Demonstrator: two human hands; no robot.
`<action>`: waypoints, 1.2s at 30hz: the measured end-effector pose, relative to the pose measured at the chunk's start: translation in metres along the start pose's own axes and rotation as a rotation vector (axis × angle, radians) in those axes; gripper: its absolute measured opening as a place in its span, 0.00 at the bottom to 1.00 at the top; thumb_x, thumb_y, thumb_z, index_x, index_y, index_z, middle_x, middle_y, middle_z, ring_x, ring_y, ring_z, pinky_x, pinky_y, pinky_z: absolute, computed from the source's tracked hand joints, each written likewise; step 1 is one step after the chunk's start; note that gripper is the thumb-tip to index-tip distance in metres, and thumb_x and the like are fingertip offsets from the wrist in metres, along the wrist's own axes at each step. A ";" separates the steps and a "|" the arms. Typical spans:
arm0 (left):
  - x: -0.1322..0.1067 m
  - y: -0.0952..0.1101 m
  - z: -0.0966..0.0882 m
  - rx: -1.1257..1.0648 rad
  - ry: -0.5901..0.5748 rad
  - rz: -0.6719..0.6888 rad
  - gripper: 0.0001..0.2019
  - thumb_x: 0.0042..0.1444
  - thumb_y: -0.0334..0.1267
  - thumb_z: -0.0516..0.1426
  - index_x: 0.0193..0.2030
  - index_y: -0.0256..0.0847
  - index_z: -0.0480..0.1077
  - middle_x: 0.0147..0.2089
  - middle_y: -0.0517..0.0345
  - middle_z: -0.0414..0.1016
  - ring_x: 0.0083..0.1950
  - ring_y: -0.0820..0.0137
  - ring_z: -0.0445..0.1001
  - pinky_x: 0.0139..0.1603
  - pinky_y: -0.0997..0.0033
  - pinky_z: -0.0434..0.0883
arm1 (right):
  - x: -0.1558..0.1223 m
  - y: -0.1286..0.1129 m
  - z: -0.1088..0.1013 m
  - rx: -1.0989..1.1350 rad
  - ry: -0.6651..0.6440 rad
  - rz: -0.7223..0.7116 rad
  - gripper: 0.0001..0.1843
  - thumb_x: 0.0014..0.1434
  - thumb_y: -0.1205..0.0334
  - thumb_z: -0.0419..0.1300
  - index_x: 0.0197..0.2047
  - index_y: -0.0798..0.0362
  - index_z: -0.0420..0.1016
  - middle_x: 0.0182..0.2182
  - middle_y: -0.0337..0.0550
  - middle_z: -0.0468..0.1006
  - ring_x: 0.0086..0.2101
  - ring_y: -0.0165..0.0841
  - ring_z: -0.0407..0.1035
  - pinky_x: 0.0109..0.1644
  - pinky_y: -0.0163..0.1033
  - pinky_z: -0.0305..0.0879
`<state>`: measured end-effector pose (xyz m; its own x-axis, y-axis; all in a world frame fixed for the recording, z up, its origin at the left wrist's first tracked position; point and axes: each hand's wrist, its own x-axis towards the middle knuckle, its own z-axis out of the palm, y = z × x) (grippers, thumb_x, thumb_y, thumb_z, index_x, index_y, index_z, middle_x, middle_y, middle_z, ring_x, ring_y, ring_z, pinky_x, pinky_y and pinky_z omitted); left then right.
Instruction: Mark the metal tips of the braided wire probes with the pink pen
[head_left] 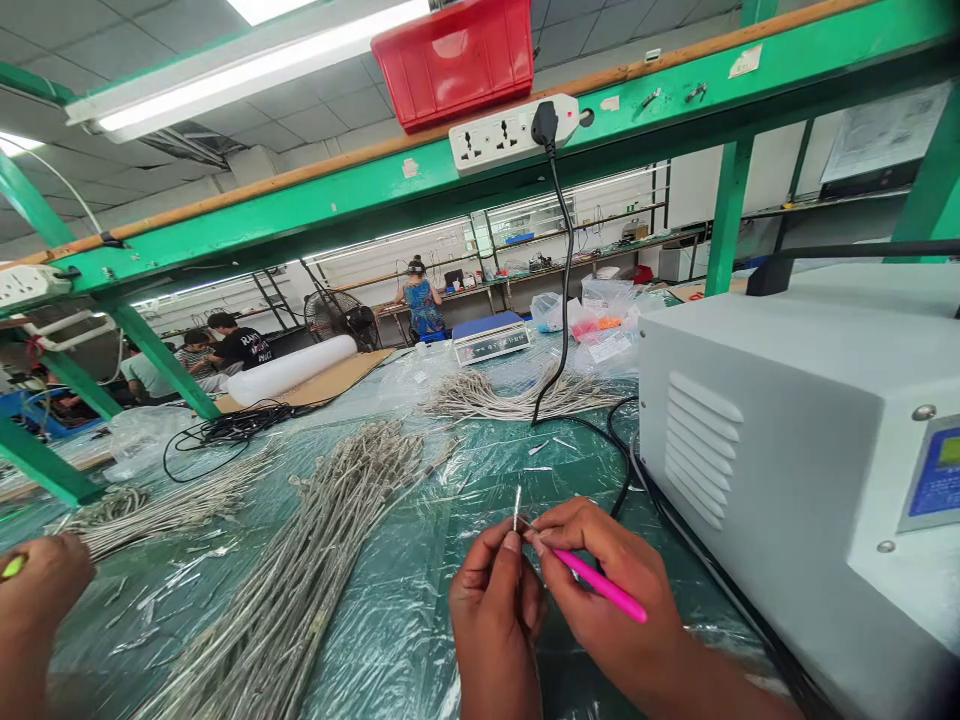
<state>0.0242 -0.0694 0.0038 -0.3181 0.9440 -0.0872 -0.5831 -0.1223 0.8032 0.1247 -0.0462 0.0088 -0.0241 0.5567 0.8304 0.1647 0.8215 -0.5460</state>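
Pinched upright between the thumb and fingers of my left hand (496, 590) is a thin cable end with a silvery braided tip (517, 503). My right hand (611, 590) grips a pink-handled pick (600, 584) like a pen. The pick's thin point meets the cable near my left thumb and forefinger; the exact contact is too small to make out. Both hands are close together above the table's green, plastic-covered top (409, 600). To their left lies a large bundle of grey braided cables (300, 570).
A grey machine (757, 430) stands close on the right, with black cords (705, 560) beside it. A co-worker's hand (41, 585) holds something yellow-green at far left. More cables (517, 393), a scale (491, 342) and plastic bags (600, 320) lie behind. A power strip (491, 140) hangs above.
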 end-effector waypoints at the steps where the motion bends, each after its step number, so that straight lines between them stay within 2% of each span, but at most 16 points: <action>1: 0.000 0.000 0.000 -0.001 0.003 -0.003 0.13 0.46 0.43 0.70 0.35 0.37 0.79 0.14 0.71 0.55 0.17 0.83 0.47 0.17 0.83 0.49 | 0.000 0.000 0.000 0.005 0.003 0.008 0.11 0.60 0.77 0.56 0.36 0.50 0.66 0.33 0.40 0.75 0.36 0.29 0.74 0.39 0.33 0.73; 7: 0.001 -0.001 0.001 0.018 -0.008 0.004 0.13 0.48 0.43 0.68 0.37 0.37 0.79 0.14 0.70 0.55 0.17 0.82 0.48 0.18 0.83 0.50 | -0.005 0.004 0.001 -0.001 -0.010 0.049 0.11 0.61 0.76 0.56 0.36 0.49 0.65 0.35 0.39 0.75 0.37 0.30 0.74 0.40 0.33 0.72; 11: 0.001 -0.002 0.000 0.059 -0.018 0.033 0.12 0.49 0.43 0.68 0.37 0.37 0.79 0.14 0.70 0.56 0.16 0.82 0.49 0.17 0.83 0.50 | -0.004 0.006 0.001 -0.036 0.042 0.064 0.11 0.61 0.77 0.56 0.36 0.49 0.66 0.34 0.39 0.75 0.39 0.31 0.74 0.43 0.34 0.72; 16: -0.001 -0.001 0.002 0.093 -0.047 0.013 0.13 0.49 0.44 0.68 0.35 0.36 0.79 0.13 0.70 0.55 0.16 0.83 0.48 0.16 0.83 0.51 | 0.002 0.006 0.000 -0.090 0.099 0.112 0.10 0.59 0.76 0.55 0.35 0.49 0.67 0.32 0.38 0.76 0.33 0.29 0.74 0.37 0.32 0.72; 18: -0.003 -0.001 0.004 0.096 -0.043 0.031 0.12 0.48 0.43 0.68 0.34 0.36 0.79 0.16 0.67 0.63 0.15 0.84 0.49 0.15 0.83 0.52 | 0.003 0.008 -0.001 -0.109 0.134 0.142 0.10 0.60 0.75 0.55 0.35 0.49 0.68 0.33 0.38 0.76 0.32 0.29 0.74 0.36 0.32 0.73; 21: -0.002 0.000 0.006 0.076 -0.028 0.048 0.11 0.48 0.41 0.67 0.34 0.36 0.77 0.29 0.57 0.77 0.14 0.86 0.51 0.13 0.84 0.51 | 0.003 0.011 -0.002 -0.111 0.176 0.162 0.09 0.60 0.74 0.56 0.35 0.49 0.69 0.34 0.39 0.76 0.34 0.30 0.74 0.38 0.33 0.73; 23: 0.000 0.000 0.005 0.043 -0.020 0.037 0.11 0.48 0.41 0.67 0.34 0.36 0.76 0.31 0.55 0.79 0.13 0.87 0.51 0.12 0.85 0.50 | 0.002 0.010 -0.003 -0.085 0.153 0.135 0.10 0.60 0.75 0.56 0.35 0.49 0.68 0.33 0.39 0.76 0.36 0.30 0.75 0.40 0.33 0.72; 26: 0.004 0.001 0.001 -0.014 -0.018 0.011 0.11 0.47 0.41 0.68 0.34 0.37 0.76 0.17 0.64 0.69 0.12 0.84 0.50 0.12 0.85 0.51 | 0.001 0.007 -0.003 -0.029 0.053 0.048 0.11 0.59 0.77 0.57 0.35 0.50 0.66 0.32 0.38 0.76 0.36 0.29 0.75 0.39 0.32 0.72; 28: 0.006 0.001 -0.002 -0.035 -0.024 -0.006 0.12 0.46 0.41 0.69 0.34 0.38 0.75 0.12 0.69 0.61 0.12 0.82 0.50 0.12 0.85 0.51 | 0.001 0.004 -0.002 -0.008 0.004 0.011 0.11 0.59 0.77 0.57 0.35 0.50 0.65 0.32 0.38 0.76 0.35 0.29 0.75 0.38 0.32 0.72; 36: 0.004 0.000 -0.003 -0.015 -0.023 0.009 0.12 0.48 0.42 0.68 0.35 0.37 0.75 0.11 0.70 0.58 0.13 0.82 0.48 0.13 0.84 0.51 | -0.001 0.004 -0.002 0.000 -0.036 -0.012 0.10 0.60 0.77 0.57 0.36 0.51 0.67 0.33 0.40 0.76 0.35 0.29 0.76 0.37 0.31 0.72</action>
<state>0.0211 -0.0668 0.0019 -0.3059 0.9498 -0.0660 -0.5913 -0.1352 0.7950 0.1272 -0.0432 0.0061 -0.0615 0.5509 0.8323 0.1642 0.8281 -0.5360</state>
